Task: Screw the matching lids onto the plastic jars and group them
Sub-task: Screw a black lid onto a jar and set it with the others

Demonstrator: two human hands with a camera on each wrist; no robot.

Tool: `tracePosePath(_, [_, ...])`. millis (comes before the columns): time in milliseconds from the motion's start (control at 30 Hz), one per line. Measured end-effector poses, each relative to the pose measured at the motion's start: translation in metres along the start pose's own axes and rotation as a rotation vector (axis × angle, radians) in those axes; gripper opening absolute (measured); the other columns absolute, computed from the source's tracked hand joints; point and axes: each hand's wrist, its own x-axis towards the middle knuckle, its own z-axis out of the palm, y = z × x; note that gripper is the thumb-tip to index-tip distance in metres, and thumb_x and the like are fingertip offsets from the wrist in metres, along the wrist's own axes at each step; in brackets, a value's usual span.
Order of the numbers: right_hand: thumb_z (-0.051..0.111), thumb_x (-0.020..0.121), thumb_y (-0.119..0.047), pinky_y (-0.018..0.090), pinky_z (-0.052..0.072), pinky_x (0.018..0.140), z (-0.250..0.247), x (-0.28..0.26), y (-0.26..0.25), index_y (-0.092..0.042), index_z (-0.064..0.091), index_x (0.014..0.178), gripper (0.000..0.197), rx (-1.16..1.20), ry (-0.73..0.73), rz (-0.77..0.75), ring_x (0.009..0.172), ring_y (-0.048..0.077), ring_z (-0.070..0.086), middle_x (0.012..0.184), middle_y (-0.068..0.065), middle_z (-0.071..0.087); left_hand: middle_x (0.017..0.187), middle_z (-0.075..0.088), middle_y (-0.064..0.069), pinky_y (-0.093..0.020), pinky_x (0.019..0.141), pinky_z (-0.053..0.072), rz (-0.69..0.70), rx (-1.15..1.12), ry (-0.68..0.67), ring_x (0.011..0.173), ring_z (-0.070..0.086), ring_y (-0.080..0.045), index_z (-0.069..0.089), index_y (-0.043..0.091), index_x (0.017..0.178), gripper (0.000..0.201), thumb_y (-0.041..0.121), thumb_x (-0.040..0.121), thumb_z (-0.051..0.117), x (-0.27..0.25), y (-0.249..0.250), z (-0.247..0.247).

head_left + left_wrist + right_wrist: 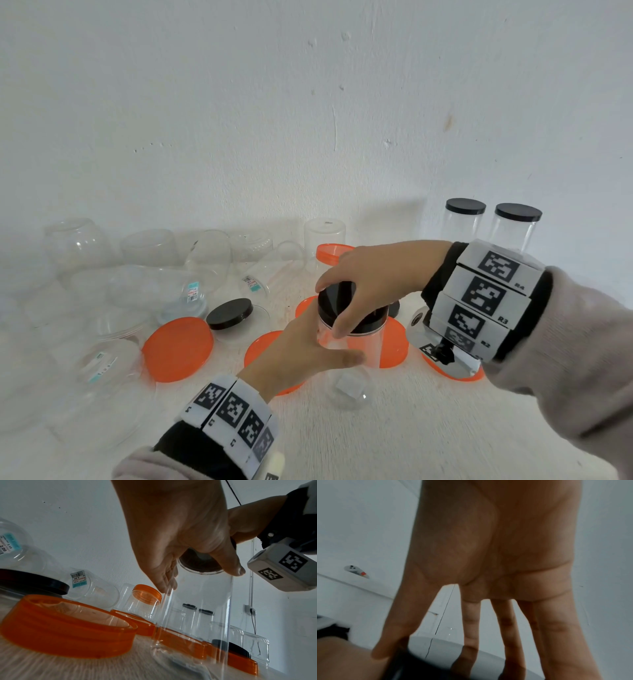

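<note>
A clear cylindrical jar stands upright on the white table, near its middle. My left hand grips its body from the near side, thumb across the front. My right hand comes from above and grips the black lid sitting on the jar's mouth, thumb and fingers curled round its rim. From below, the left wrist view has the left hand on the jar wall, with the lid dark at the top. In the right wrist view the right hand's fingers reach down onto the lid.
Two clear jars with black lids stand together at the back right. Several orange lids lie round the held jar, and a loose black lid lies to its left. Several open clear jars lie at the left and back.
</note>
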Motion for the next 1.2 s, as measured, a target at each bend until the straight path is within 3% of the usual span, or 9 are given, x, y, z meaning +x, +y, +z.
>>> tracePosePath(100, [0.066,0.076,-0.066,0.024,0.050,0.067,0.001,0.000,-0.002,-0.042,0.040,0.140,0.073,-0.027,-0.002,0.015,0.102,0.019,0.060,0.117,-0.015,0.040,0.125,0.052,0.037,-0.015,0.096,0.040,-0.010,-0.001,0.002,0.118,0.045,0.017,0.033,0.053,0.132,0.088,0.052,0.060,0.083,0.000,-0.002,0.000])
tracePosePath(267, [0.077,0.076,-0.045,0.029,0.046,0.089,-0.004,-0.003,0.001,-0.051,0.047,0.131,0.064,0.036,-0.037,-0.104,0.115,0.008,0.043,0.121,-0.019,0.042,0.113,0.046,0.051,0.007,0.078,0.033,0.001,0.019,-0.003,0.108,0.039,0.030,0.033,0.060,0.120,0.077,0.055,0.060,0.080,-0.003,0.005,0.000])
tracePosePath(433, [0.065,0.073,-0.071,0.035,0.059,0.077,0.003,0.003,-0.002,-0.040,0.053,0.127,0.063,-0.007,0.048,-0.006,0.096,0.012,0.059,0.106,-0.017,0.050,0.125,0.051,0.038,-0.009,0.089,0.040,0.013,-0.016,0.001,0.118,0.043,0.019,0.032,0.057,0.129,0.085,0.052,0.061,0.082,-0.001,0.003,0.000])
tracePosePath(567, [0.063,0.072,-0.074,0.029,0.059,0.069,0.002,0.003,-0.005,-0.040,0.049,0.128,0.066,-0.016,0.033,0.050,0.084,0.011,0.062,0.111,-0.014,0.049,0.125,0.050,0.038,-0.007,0.089,0.038,0.004,-0.012,-0.005,0.119,0.044,0.018,0.033,0.061,0.126,0.081,0.046,0.064,0.084,-0.001,0.003,0.000])
tracePosePath(733, [0.078,0.068,-0.058,0.034,0.049,0.094,-0.008,-0.004,0.001,-0.053,0.043,0.133,0.074,0.023,-0.074,0.001,0.117,0.014,0.050,0.128,-0.019,0.044,0.117,0.050,0.045,0.003,0.081,0.037,0.002,0.015,0.008,0.111,0.043,0.025,0.034,0.062,0.120,0.077,0.053,0.061,0.082,-0.003,0.005,0.000])
tracePosePath(900, [0.067,0.063,-0.078,0.030,0.056,0.071,0.001,-0.001,-0.001,-0.042,0.052,0.123,0.072,0.034,0.020,0.086,0.074,0.016,0.071,0.111,-0.014,0.053,0.123,0.053,0.036,-0.007,0.089,0.041,0.009,0.013,0.002,0.116,0.048,0.016,0.034,0.055,0.132,0.083,0.048,0.065,0.083,-0.003,0.005,0.000])
tracePosePath(1033, [0.073,0.069,-0.065,0.028,0.048,0.084,0.000,-0.001,0.002,-0.046,0.041,0.136,0.076,0.039,-0.032,0.045,0.112,0.012,0.054,0.127,-0.018,0.045,0.119,0.054,0.039,-0.003,0.081,0.041,0.009,0.047,0.049,0.112,0.047,0.020,0.036,0.058,0.125,0.078,0.051,0.062,0.083,-0.003,0.007,0.001])
tracePosePath(1133, [0.079,0.071,-0.051,0.022,0.041,0.081,-0.005,-0.005,0.005,-0.049,0.039,0.139,0.079,0.065,-0.050,0.000,0.121,0.009,0.042,0.132,-0.019,0.040,0.116,0.054,0.040,-0.007,0.084,0.039,0.010,0.048,0.092,0.110,0.048,0.020,0.039,0.059,0.119,0.075,0.053,0.058,0.082,-0.003,0.007,0.003])
tracePosePath(1200, [0.077,0.069,-0.057,0.027,0.045,0.091,-0.003,-0.004,0.006,-0.046,0.043,0.137,0.077,0.060,-0.016,0.001,0.121,0.010,0.045,0.135,-0.017,0.043,0.116,0.055,0.039,-0.011,0.086,0.040,0.005,0.048,0.100,0.110,0.048,0.018,0.039,0.062,0.116,0.074,0.054,0.056,0.081,-0.002,0.007,0.004])
